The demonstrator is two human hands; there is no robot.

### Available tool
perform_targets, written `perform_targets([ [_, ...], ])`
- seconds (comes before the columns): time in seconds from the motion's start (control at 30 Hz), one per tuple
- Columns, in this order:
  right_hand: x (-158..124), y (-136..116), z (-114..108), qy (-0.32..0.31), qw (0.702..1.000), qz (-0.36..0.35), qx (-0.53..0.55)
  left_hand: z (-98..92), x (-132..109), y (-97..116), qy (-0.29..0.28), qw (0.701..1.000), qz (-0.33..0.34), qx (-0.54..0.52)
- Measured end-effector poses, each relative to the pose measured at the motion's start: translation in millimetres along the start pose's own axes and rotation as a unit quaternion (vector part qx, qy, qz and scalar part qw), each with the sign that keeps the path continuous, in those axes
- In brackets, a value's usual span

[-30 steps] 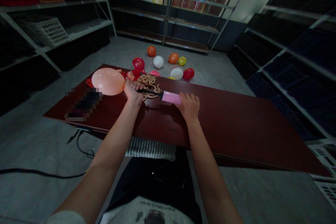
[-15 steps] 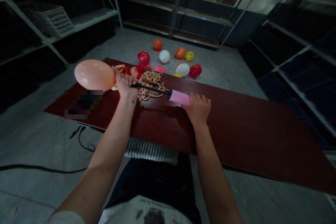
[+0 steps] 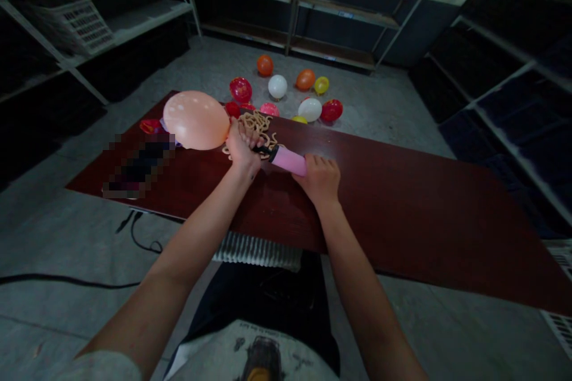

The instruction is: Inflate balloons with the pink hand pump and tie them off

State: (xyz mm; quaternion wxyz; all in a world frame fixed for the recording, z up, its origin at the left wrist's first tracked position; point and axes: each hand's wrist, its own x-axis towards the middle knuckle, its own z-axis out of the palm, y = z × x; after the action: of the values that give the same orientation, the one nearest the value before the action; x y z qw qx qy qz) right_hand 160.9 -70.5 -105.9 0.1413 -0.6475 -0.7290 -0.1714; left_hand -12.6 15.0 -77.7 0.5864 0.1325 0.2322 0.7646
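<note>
A pink hand balloon pump (image 3: 289, 161) is held between my two hands, above the dark red table (image 3: 402, 208). My left hand (image 3: 243, 146) is closed round the pump's black end and the neck of an inflated peach balloon (image 3: 196, 120). The balloon points to the left, round and full. My right hand (image 3: 319, 178) wraps the far end of the pink barrel. Little of the black rod shows between my left hand and the barrel. Behind my left hand lies a pile of tan, uninflated long balloons (image 3: 257, 123), partly covered.
Inflated balloons, such as a white one (image 3: 277, 87) and an orange one (image 3: 305, 80), rest on the floor beyond the table. A blurred-out dark object (image 3: 140, 166) lies at the table's left. Metal shelves (image 3: 344, 15) stand around, one with a white crate (image 3: 80, 27).
My left hand and the balloon have moved right, toward the barrel, so the black rod has slid mostly in. My right hand has shifted slightly left. The balloon looks somewhat larger.
</note>
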Motion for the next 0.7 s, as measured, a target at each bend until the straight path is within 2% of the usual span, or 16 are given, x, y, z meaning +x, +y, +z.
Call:
perform_targets([
  [0.1,-0.5,-3.5,2.7,-0.015,1.000,-0.004,0.009,-1.9,0.2,-9.2,0.010,1.000,-0.014,0.005],
  [0.23,0.6,-5.4,5.0,-0.018,1.000,-0.007,0.016,-10.4,10.3,-6.9,0.031,0.999,-0.012,0.015],
  [0.5,0.0,3.1,0.0,-0.012,1.000,-0.012,-0.006,-9.3,15.7,16.5,0.079,0.996,-0.029,-0.024],
  [0.7,-5.4,27.0,-5.9,0.030,0.999,0.033,-0.020,-14.7,17.5,39.2,0.065,0.996,-0.020,-0.063],
])
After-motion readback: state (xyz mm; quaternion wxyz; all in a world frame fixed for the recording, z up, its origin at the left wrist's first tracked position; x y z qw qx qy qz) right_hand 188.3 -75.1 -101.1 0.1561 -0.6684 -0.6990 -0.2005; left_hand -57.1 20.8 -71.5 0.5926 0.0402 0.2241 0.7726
